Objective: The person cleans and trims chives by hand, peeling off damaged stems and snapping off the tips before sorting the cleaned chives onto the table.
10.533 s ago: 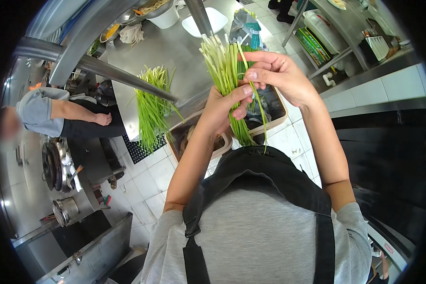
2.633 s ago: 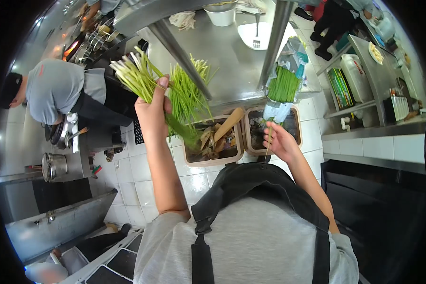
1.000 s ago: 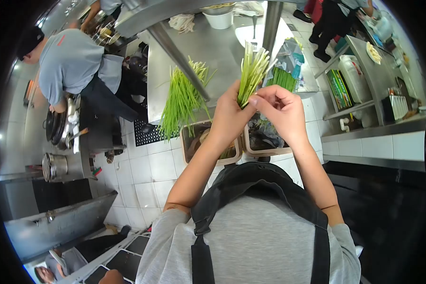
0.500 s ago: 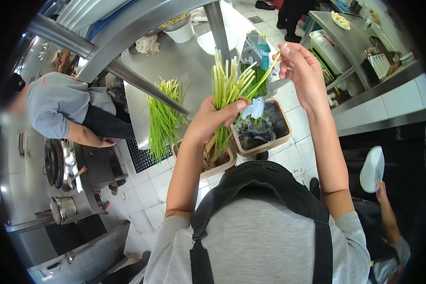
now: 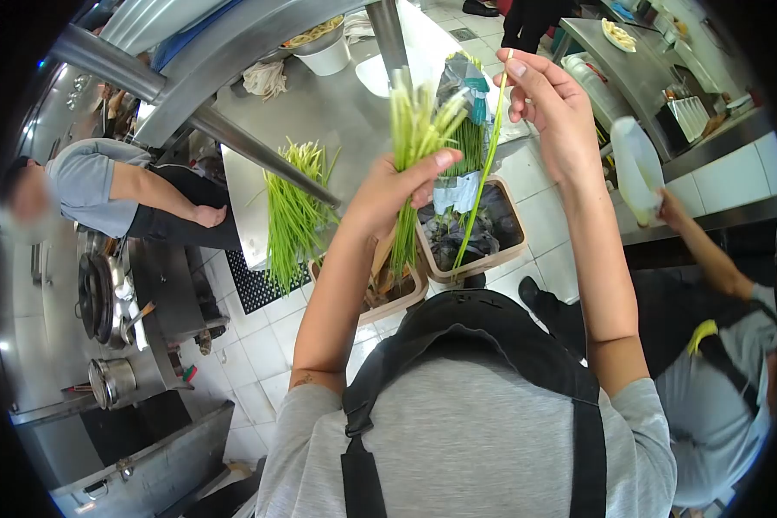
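My left hand (image 5: pixel 397 190) is wrapped round a bunch of green stalks (image 5: pixel 417 116), pale ends up, green parts hanging over the left bin. Raised at the right, my right hand (image 5: pixel 540 91) pinches one long stalk (image 5: pixel 492 147) near its pale tip; it hangs down over the right bin, apart from the bunch. A loose pile of green stalks (image 5: pixel 293 211) lies on the left part of the metal table (image 5: pixel 354 112). Between my hands, behind the single stalk, another green bundle (image 5: pixel 468 142) lies in a plastic wrapping at the table's right end.
Two bins, the left (image 5: pixel 397 304) and the right (image 5: pixel 514 246), stand below the table edge. A metal rail (image 5: pixel 233 138) crosses above the table. One person (image 5: pixel 104 190) works at the left stove; another person (image 5: pixel 716 371) at the right holds a pale container (image 5: pixel 637 164).
The single stalk in my right hand has come away from the bunch and now hangs freely. The person at the right has come closer, container moving up. The left person's arm has shifted.
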`<state>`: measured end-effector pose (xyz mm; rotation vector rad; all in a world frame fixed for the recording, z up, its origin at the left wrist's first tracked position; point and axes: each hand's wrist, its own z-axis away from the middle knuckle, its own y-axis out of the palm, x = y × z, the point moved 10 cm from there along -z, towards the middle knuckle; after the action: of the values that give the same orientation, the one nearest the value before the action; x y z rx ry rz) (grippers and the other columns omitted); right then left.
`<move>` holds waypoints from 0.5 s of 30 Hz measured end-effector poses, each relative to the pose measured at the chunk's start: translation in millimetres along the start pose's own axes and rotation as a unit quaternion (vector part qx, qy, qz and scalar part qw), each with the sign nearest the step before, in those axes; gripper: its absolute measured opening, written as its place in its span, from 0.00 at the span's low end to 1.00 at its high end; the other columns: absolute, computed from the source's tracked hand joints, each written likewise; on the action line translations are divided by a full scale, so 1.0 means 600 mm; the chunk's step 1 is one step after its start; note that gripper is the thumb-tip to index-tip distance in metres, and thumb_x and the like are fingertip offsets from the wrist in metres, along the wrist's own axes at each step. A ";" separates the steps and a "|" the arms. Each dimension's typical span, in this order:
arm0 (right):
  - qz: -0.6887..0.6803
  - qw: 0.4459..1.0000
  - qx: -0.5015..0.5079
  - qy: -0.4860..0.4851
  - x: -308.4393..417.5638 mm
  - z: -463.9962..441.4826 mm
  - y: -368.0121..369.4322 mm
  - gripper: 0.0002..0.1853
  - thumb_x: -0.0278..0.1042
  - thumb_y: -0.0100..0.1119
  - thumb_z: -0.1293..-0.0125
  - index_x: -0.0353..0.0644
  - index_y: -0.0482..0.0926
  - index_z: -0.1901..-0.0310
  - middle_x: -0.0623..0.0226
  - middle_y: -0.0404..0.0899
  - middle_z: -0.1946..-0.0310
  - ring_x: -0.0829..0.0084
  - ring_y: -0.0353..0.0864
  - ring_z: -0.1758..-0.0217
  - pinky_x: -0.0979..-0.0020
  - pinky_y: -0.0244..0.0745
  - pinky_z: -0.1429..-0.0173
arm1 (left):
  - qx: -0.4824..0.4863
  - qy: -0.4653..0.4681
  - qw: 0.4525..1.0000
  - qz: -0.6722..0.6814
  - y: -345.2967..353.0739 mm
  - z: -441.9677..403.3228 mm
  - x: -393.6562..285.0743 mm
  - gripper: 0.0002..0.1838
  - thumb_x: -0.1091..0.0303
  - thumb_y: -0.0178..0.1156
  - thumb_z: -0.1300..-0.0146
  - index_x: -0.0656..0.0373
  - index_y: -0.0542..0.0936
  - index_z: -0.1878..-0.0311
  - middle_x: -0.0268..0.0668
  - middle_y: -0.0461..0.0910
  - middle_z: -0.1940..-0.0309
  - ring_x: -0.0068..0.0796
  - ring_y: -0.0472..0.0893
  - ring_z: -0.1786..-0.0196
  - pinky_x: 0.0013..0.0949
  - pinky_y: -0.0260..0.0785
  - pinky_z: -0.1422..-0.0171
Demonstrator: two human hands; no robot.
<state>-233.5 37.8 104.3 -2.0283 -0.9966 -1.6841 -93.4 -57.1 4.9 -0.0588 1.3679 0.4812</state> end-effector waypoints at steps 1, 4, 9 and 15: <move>0.003 1.000 0.003 -0.004 0.003 0.000 0.000 0.16 0.39 0.61 0.39 0.37 0.80 0.53 0.71 0.81 0.67 0.87 0.68 0.75 0.82 0.69 0.68 | -0.004 0.002 1.000 0.015 -0.002 -0.001 -0.001 0.20 0.59 0.62 0.40 0.65 0.77 0.51 0.23 0.63 0.84 0.13 0.63 0.80 0.20 0.53 0.76; 0.009 1.000 0.013 -0.011 0.007 0.000 0.001 0.16 0.38 0.60 0.38 0.37 0.80 0.53 0.70 0.81 0.66 0.87 0.68 0.74 0.82 0.69 0.68 | -0.001 0.010 0.999 0.048 0.000 -0.006 -0.007 0.20 0.59 0.62 0.40 0.65 0.77 0.50 0.22 0.63 0.83 0.11 0.61 0.81 0.20 0.51 0.77; -0.002 0.999 0.037 -0.022 0.015 -0.001 0.017 0.16 0.38 0.60 0.38 0.37 0.80 0.53 0.72 0.80 0.67 0.87 0.68 0.74 0.82 0.68 0.68 | 0.059 0.017 0.998 0.030 0.050 -0.012 -0.042 0.20 0.60 0.63 0.41 0.64 0.77 0.52 0.22 0.64 0.84 0.11 0.61 0.82 0.20 0.51 0.77; -0.015 0.998 0.046 -0.032 0.014 -0.002 0.023 0.13 0.35 0.58 0.37 0.38 0.81 0.53 0.76 0.77 0.71 0.88 0.68 0.74 0.83 0.67 0.68 | 0.028 0.055 0.998 -0.015 0.062 -0.024 -0.063 0.16 0.62 0.65 0.43 0.63 0.79 0.56 0.23 0.67 0.84 0.12 0.61 0.81 0.20 0.51 0.77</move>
<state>-224.3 29.5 115.3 -2.0299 -1.1088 -1.5658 -125.0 -39.3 46.2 -0.0599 1.4852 0.4190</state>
